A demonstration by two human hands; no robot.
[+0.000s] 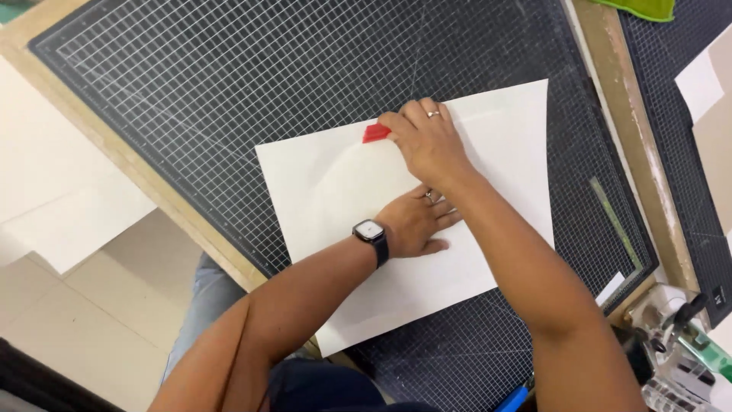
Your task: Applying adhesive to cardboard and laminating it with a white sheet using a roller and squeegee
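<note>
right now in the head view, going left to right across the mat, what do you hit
pale sheets off the mat's left edge → wristwatch on the left hand → red scraper → right hand pressing it on the white sheet → metal ruler → green cloth

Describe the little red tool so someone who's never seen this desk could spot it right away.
Start at the dark gridded cutting mat and find the large white sheet lying on it. Near the sheet's upper edge, the right hand presses a small red tool, the only red thing on the sheet.
</note>
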